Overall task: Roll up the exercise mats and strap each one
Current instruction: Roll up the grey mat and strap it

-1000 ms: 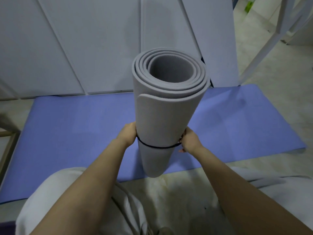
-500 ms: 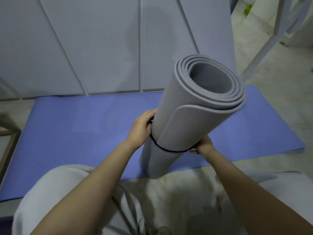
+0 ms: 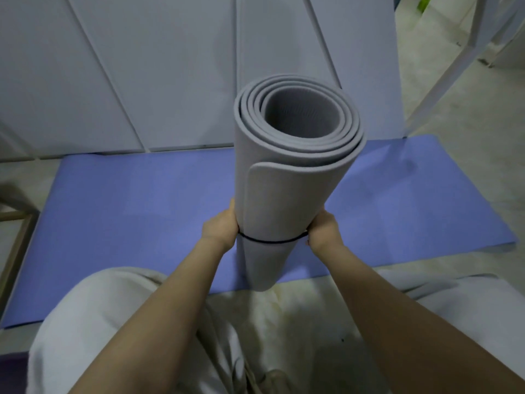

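Observation:
A rolled grey exercise mat stands upright on end in front of me, its open spiral end facing the camera. A thin black strap runs round its lower part. My left hand grips the roll on its left side at the strap. On the opposite side my right hand grips it at the same height. The fingers of both hands are hidden behind the roll. A blue exercise mat lies unrolled flat on the floor behind the roll.
Grey padded panels lean against the wall behind the blue mat. A white metal frame stands at the upper right, a wooden frame at the left edge. My knees in light trousers fill the foreground.
The grey roll, tilted to the right half a second ago, stands upright again. Both hands moved back to opposite sides at the strap.

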